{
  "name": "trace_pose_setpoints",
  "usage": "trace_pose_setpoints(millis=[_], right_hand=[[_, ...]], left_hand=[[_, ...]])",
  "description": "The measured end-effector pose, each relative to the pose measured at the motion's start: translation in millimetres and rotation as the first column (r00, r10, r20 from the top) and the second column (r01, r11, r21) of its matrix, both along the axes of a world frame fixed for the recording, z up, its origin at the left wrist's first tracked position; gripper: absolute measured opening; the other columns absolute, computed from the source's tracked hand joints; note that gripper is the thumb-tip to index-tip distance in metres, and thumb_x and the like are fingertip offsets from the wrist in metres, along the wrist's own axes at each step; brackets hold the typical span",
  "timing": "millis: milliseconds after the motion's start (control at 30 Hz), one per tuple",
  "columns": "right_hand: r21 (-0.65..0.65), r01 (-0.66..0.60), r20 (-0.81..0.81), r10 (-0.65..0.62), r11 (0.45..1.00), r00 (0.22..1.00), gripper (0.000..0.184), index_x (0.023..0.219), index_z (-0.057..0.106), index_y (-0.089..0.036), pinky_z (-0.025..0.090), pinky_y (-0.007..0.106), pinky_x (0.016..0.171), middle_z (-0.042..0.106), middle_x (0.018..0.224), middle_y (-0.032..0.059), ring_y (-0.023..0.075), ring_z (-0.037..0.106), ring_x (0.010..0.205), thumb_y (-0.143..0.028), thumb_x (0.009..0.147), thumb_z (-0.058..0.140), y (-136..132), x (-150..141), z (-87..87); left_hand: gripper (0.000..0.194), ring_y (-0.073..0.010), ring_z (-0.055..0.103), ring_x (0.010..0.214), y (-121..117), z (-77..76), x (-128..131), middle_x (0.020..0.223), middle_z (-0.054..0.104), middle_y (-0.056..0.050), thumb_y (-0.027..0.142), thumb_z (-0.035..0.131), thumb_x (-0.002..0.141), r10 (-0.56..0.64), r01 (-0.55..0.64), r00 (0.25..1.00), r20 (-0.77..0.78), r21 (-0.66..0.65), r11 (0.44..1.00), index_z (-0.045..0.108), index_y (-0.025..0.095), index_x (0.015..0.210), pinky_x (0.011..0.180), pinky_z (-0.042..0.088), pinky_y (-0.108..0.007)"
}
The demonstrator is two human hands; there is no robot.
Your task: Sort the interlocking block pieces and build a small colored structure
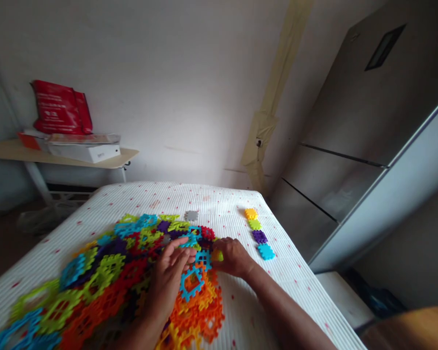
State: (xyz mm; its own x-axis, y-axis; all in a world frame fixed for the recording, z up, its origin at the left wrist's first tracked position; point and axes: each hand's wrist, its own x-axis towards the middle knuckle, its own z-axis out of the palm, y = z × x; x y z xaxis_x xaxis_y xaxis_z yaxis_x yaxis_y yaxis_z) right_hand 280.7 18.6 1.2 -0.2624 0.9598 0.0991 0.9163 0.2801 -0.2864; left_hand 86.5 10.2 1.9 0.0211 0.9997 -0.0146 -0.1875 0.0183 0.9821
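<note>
A large heap of colourful plastic interlocking tiles [105, 270] with toothed edges covers the left and middle of the bed-like surface. Over its right part is my left hand [173, 262], fingers apart and nothing visibly held. My right hand [233, 256] is at the heap's right edge, its fingers closed on a yellow-green interlocking tile [217, 255] that is partly hidden by them. Near both hands lie a blue window-shaped tile [203, 258] and a blue tile with a big opening [191, 283]. Orange tiles [204, 316] are heaped closer to me.
Right of the heap, a yellow tile [251, 214], a lime tile [255, 224], a purple tile [259, 236] and a blue tile [266, 251] form a row. A grey tile [191, 215] lies behind the heap. A tall grey refrigerator [336, 131] stands at the right.
</note>
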Motion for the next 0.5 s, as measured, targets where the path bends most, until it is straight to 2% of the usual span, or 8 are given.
trace_pose_setpoints(millis=[100, 167, 233, 300, 400, 500], right_hand=[[-0.045, 0.003, -0.088, -0.007, 0.999, 0.996, 0.025, 0.092, 0.068, -0.019, 0.043, 0.029, 0.071, 0.067, 0.089, 0.0061, 0.0211, 0.060, 0.081, -0.030, 0.070, 0.067, -2.2, 8.9, 6.3], [-0.154, -0.006, -0.296, -0.040, 0.988, 0.954, 0.021, 0.086, 0.069, -0.019, 0.043, 0.027, 0.064, 0.067, 0.083, 0.0044, 0.0182, 0.060, 0.073, -0.033, 0.072, 0.065, -3.3, 17.3, 8.3], [-0.279, -0.042, -0.521, -0.115, 0.959, 0.845, 0.022, 0.080, 0.069, -0.018, 0.043, 0.024, 0.059, 0.066, 0.075, 0.0027, 0.0154, 0.058, 0.067, -0.037, 0.071, 0.065, -4.0, 24.1, 9.2], [-0.377, -0.082, -0.666, -0.208, 0.923, 0.717, 0.022, 0.074, 0.068, -0.016, 0.042, 0.023, 0.055, 0.062, 0.065, 0.0007, 0.0130, 0.056, 0.060, -0.038, 0.069, 0.064, -4.5, 26.7, 10.1], [-0.488, -0.132, -0.751, -0.337, 0.863, 0.568, 0.024, 0.068, 0.065, -0.015, 0.042, 0.023, 0.051, 0.056, 0.053, -0.0021, 0.0105, 0.051, 0.050, -0.039, 0.065, 0.064, -5.2, 23.0, 12.7], [-0.544, -0.203, -0.782, -0.405, 0.814, 0.473, 0.028, 0.068, 0.063, -0.014, 0.044, 0.023, 0.050, 0.056, 0.053, -0.0021, 0.0099, 0.052, 0.048, -0.042, 0.062, 0.064, -5.9, 15.9, 14.2]], left_hand=[[0.049, -0.0209, 0.065, 0.076, 0.1, 0.3, 0.2, 0.083, 0.070, -0.007, 0.053, 0.064, 0.068, -0.004, 0.004, 1.000, -0.003, -0.006, 1.000, 0.060, 0.017, 0.100, 0.066, 0.050, -0.029], [0.046, -0.0220, 0.066, 0.077, 0.4, 0.7, 1.0, 0.085, 0.071, -0.008, 0.052, 0.065, 0.066, -0.018, 0.017, 1.000, -0.015, -0.008, 1.000, 0.062, 0.017, 0.096, 0.068, 0.051, -0.031], [0.042, -0.0234, 0.066, 0.081, 0.9, -0.5, 2.1, 0.087, 0.071, -0.008, 0.049, 0.067, 0.064, -0.038, 0.039, 0.999, -0.030, 0.009, 0.999, 0.065, 0.017, 0.090, 0.072, 0.051, -0.033], [0.036, -0.0238, 0.065, 0.084, 1.4, -4.1, 2.9, 0.088, 0.071, -0.008, 0.046, 0.068, 0.063, -0.068, 0.072, 0.996, -0.065, 0.056, 0.996, 0.067, 0.018, 0.086, 0.075, 0.051, -0.033], [0.033, -0.0195, 0.062, 0.072, 1.2, -11.6, 3.3, 0.081, 0.068, -0.006, 0.042, 0.066, 0.067, -0.119, 0.146, 0.978, -0.174, 0.151, 0.978, 0.070, 0.019, 0.090, 0.068, 0.051, -0.030], [0.033, -0.0139, 0.053, 0.057, -0.3, -15.6, 3.7, 0.072, 0.062, -0.002, 0.039, 0.064, 0.069, -0.124, 0.189, 0.955, -0.271, 0.229, 0.955, 0.071, 0.021, 0.096, 0.055, 0.046, -0.026]])
